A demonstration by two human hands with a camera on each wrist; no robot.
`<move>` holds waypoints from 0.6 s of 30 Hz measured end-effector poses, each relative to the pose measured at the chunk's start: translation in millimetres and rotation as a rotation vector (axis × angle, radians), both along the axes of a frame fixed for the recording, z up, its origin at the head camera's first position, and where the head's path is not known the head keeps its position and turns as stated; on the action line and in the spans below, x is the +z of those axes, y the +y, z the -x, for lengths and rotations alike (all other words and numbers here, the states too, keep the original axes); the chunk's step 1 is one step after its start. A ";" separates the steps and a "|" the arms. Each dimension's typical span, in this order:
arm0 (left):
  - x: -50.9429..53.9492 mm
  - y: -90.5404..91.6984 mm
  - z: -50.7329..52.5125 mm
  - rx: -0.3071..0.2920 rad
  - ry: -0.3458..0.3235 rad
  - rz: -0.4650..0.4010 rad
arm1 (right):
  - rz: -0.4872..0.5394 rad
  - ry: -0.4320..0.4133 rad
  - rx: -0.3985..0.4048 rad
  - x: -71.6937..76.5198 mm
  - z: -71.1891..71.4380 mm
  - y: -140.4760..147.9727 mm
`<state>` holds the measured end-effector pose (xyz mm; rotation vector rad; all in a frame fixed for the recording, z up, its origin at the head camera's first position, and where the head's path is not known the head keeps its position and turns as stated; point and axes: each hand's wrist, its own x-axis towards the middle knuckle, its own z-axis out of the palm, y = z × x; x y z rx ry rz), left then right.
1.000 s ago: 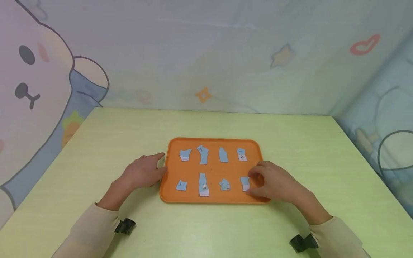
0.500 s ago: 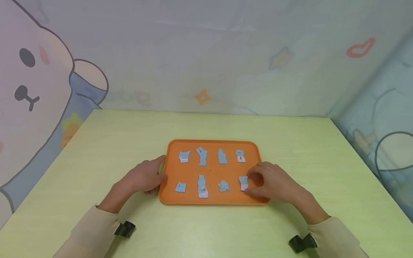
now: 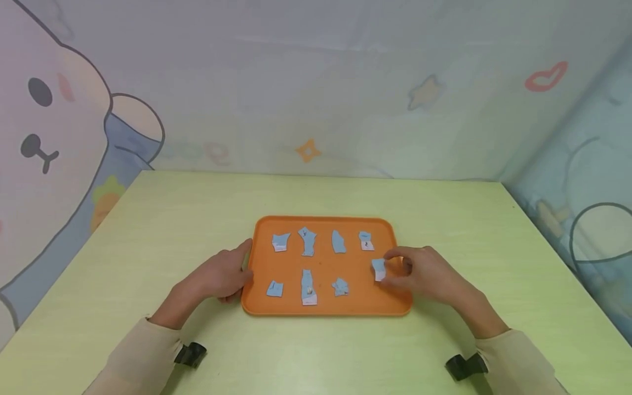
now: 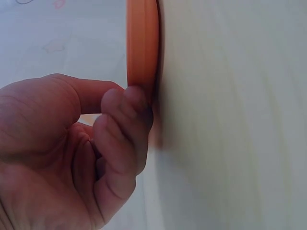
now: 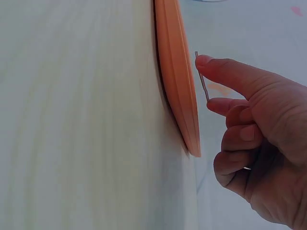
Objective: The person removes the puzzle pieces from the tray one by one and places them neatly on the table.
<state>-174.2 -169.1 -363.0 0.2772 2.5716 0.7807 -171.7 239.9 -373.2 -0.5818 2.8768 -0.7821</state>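
Note:
In the head view an orange tray (image 3: 365, 303) lies on the table, bearing thin light-blue pieces with uneven edges in two rows. My right hand (image 3: 429, 277) pinches a thin blue-and-white piece (image 3: 378, 269) by its edges, between thumb and a finger, over the tray's right part. The right wrist view shows that piece (image 5: 202, 79) edge-on, raised off the tray, with the other fingers curled. My left hand (image 3: 222, 274) holds the tray's left rim. The left wrist view shows the thumb and curled fingers around the tray edge (image 4: 142, 43).
A tall blue piece (image 3: 307, 280), a small star-like piece (image 3: 340, 287) and a small squarish piece (image 3: 275, 289) lie in the near row. Several others, such as a narrow blue piece (image 3: 338, 241), form the far row. A patterned cloth wall (image 3: 316, 82) stands behind the pale table (image 3: 197, 208).
The right hand has lifted the blue-and-white piece from the near right of the tray and shifted it slightly away and to the right. The left hand stays at the rim.

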 end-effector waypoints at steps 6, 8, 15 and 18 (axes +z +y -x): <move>-0.5 0.0 -0.5 0.003 -0.008 -0.022 | 0.023 0.021 -0.036 4.2 4.0 12.4; -0.8 -0.1 -0.7 0.000 -0.002 -0.025 | 0.030 0.037 -0.048 5.2 5.8 17.8; -1.4 0.4 -0.4 -0.006 0.019 -0.027 | 0.038 0.055 -0.093 6.1 12.5 33.5; -0.8 0.6 -0.6 -0.005 0.022 -0.019 | 0.033 0.056 -0.105 5.6 15.8 38.9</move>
